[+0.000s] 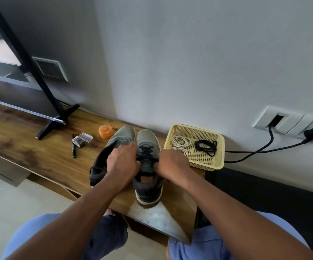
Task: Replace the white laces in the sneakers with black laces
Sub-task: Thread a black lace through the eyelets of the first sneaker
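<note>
Two grey sneakers stand side by side on the wooden shelf, toes to the wall. The right sneaker has a black lace threaded through its eyelets. My left hand and my right hand sit at either side of its tongue, fingers curled and pinching the black lace ends. The left sneaker is partly hidden under my left hand and forearm. A yellow basket to the right holds coiled white laces and a second black lace.
An orange round container, a clear plastic box and a pen lie left of the sneakers. A TV stand foot is further left. Black cables run from wall sockets at the right.
</note>
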A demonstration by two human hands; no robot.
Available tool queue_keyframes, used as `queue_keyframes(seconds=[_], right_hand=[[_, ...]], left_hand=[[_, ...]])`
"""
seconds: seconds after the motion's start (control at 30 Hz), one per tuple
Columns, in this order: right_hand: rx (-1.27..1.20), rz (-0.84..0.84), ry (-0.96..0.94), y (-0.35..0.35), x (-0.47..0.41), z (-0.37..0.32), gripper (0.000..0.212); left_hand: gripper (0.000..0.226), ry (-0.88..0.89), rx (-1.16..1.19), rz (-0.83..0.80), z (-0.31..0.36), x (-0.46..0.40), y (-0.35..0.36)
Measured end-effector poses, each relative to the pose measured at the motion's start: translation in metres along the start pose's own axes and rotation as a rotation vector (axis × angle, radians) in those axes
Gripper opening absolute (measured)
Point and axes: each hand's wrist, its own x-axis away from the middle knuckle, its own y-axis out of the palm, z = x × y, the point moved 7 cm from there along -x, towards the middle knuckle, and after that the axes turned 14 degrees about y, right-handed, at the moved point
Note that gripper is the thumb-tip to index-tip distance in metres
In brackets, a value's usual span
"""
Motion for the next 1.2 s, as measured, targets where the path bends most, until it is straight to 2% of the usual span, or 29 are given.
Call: queue_keyframes(seconds=[0.17,0.23,0.3,0.37,0.43,0.53,0.6,0.7,0.83,0.93,1.03,1.2], right_hand=[[-0.115,-0.114,0.015,0.003,-0.008,0.013,0.013],[-0.135,-0.095,0.017,0.003,-0.009,0.016,0.015],[-0.081,0.01,-0.003,0.0,-0.007,0.015,0.023],[-0.015,0.162,-0.052,-0.008,-0.002,0.009,0.039],[-0.008,0.288,-0.162,-0.016,0.003,-0.005,0.045],[0.058,0.385,-0.375,-0.019,0.014,-0.029,0.031],[0.133,0.393,-0.436,-0.011,0.018,-0.04,0.019],[0.202,0.339,-0.422,0.008,0.018,-0.045,0.013],[0.19,0.404,-0.356,0.014,0.012,-0.042,0.013],[0.165,0.442,-0.373,0.008,0.011,-0.045,0.017],[0.139,0.454,-0.407,-0.003,0.013,-0.048,0.011],[0.088,0.399,-0.43,-0.004,0.011,-0.048,0.01]], left_hand=[[0.029,0.0,0.023,-0.03,-0.005,0.001,0.001],[0.029,0.001,0.045,-0.028,-0.005,0.0,0.001],[0.028,0.006,0.077,-0.021,-0.006,0.0,0.002],[0.029,0.009,0.105,-0.022,-0.009,0.0,0.002],[0.032,0.011,0.119,-0.045,-0.01,0.0,0.002],[0.036,0.029,0.132,-0.085,-0.008,-0.002,0.0],[0.04,0.036,0.141,-0.12,-0.006,-0.001,-0.001],[0.06,0.053,0.147,-0.164,-0.004,-0.001,0.002],[0.088,0.103,0.147,-0.173,-0.005,-0.005,0.007],[0.089,0.188,0.153,-0.21,0.001,-0.009,0.011],[0.079,0.245,0.132,-0.239,0.007,-0.011,0.017],[0.074,0.244,0.167,-0.222,0.007,-0.012,0.026]])
